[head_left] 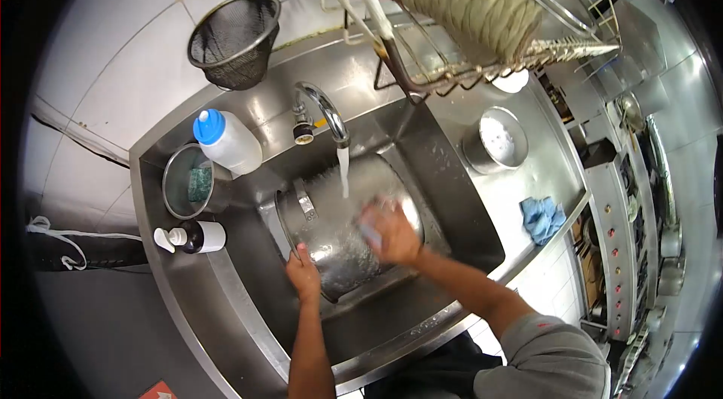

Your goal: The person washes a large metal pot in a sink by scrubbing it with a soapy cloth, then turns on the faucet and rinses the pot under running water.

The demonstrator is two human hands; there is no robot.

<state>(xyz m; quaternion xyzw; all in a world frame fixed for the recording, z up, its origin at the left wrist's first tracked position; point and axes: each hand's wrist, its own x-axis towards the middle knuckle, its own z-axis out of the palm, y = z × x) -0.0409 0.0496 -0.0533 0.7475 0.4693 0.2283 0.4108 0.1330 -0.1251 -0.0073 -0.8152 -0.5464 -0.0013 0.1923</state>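
A large metal stockpot (339, 226) lies on its side in the sink basin (459, 210), its rim toward the left and a riveted handle on its upper side. My left hand (303, 277) is closed around the near part of the pot's rim, thumb upward. Against the pot's wall, my right hand (395, 235) is blurred by motion; a pale patch shows at its fingers, too smeared to name. From the curved faucet (324, 109), water (344, 171) runs onto the pot between the handle and my right hand.
Left of the basin stand a metal bowl (172, 192) with a green scouring pad (199, 184), a blue-capped bottle (237, 152) and a pump bottle (202, 237). On the right are a metal pot (495, 140) and blue cloth (541, 220). A wire rack (429, 82) overhangs the back; a strainer (237, 41) hangs behind.
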